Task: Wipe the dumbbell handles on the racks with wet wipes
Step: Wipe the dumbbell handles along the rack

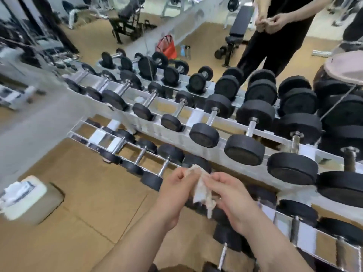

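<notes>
- Two hands meet over the rack: the left hand [174, 190] and the right hand [234, 199], fingers curled, both pinching the same thing.
- One wet wipe [202, 192], crumpled and off-white, is held between them and hangs in front of the lower tier, apart from any handle.
- One white-and-chrome rack [214, 154] shows two tiers running from upper left to lower right.
- The upper tier carries at least eight black dumbbells [244, 150] with chrome handles, growing larger to the right; the far left is too blurred to count.
- On the lower tier, three small dumbbells [152, 180] lie left of the hands; more lie to the right, partly hidden.
- One white tub [25, 197], with white sheets at its top, sits low on the left.
- The floor [94, 193] is tan.
- Beyond the rack are one black bench [238, 24], one red bag [167, 47] and one person in black [275, 36].
</notes>
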